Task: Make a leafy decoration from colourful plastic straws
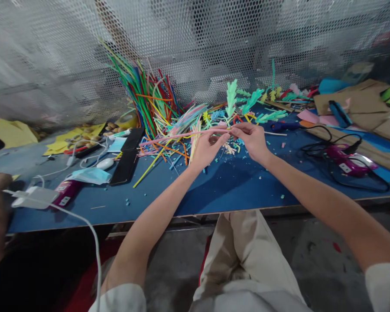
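Left hand point(208, 149) pinched around a pink straw point(182, 135), fingertips closed on it near its right end. Right hand point(251, 138) gripping the same straw just beside, fingers curled over the tip. Held level above the middle of the blue desk point(234, 186), straw stretching left toward the far edge. Heaped behind: a tangle of coloured straws point(146, 97) against the mesh wall. Green paper leaves point(231, 97) upright near the far edge. Toward the left edge: black phone point(127, 162), face mask point(89, 175). Near the right edge, a purple glue gun point(346, 160) with its black cable.
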The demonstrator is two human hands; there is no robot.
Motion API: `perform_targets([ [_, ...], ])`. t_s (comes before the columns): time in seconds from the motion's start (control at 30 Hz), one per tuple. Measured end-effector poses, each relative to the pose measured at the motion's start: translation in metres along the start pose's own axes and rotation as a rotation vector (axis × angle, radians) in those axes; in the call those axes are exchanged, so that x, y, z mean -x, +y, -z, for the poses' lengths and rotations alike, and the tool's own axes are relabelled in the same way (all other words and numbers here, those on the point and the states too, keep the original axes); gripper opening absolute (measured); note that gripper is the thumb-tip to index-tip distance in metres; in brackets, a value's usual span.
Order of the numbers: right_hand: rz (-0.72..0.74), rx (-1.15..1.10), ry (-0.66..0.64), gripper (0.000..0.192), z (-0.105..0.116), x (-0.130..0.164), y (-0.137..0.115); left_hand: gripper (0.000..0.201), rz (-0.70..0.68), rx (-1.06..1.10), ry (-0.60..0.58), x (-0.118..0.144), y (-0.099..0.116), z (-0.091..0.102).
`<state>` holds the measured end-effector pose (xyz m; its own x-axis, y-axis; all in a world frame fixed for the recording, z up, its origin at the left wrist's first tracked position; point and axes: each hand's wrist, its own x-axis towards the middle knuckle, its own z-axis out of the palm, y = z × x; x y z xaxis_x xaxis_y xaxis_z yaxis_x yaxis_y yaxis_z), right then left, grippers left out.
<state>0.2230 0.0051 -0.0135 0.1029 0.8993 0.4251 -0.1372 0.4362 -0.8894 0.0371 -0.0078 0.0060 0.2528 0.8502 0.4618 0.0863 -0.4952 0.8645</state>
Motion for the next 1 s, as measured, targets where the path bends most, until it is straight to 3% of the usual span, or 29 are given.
perform_targets([
  [0.23,0.004,0.095,-0.072,0.033,0.001,0.005,0.007,0.055,0.219,0.234,-0.033,0.002,-0.008,-0.006],
  [0.37,0.004,0.086,-0.143,0.033,0.002,0.004,0.007,0.053,0.185,0.226,-0.018,-0.001,-0.014,-0.001],
  [0.5,-0.022,0.092,-0.215,0.044,0.004,0.004,0.008,0.047,0.199,0.219,0.016,-0.002,-0.017,0.002],
  [0.67,-0.045,0.162,-0.154,0.053,0.006,0.003,0.006,0.047,0.254,0.289,0.01,0.002,-0.01,-0.002],
  [0.87,-0.089,0.07,-0.138,0.071,0.002,0.003,0.003,0.042,0.269,0.383,0.057,0.004,-0.01,-0.007],
  [1.0,-0.064,0.077,-0.143,0.069,-0.001,0.006,0.001,0.035,0.23,0.378,0.109,0.005,-0.012,-0.009],
])
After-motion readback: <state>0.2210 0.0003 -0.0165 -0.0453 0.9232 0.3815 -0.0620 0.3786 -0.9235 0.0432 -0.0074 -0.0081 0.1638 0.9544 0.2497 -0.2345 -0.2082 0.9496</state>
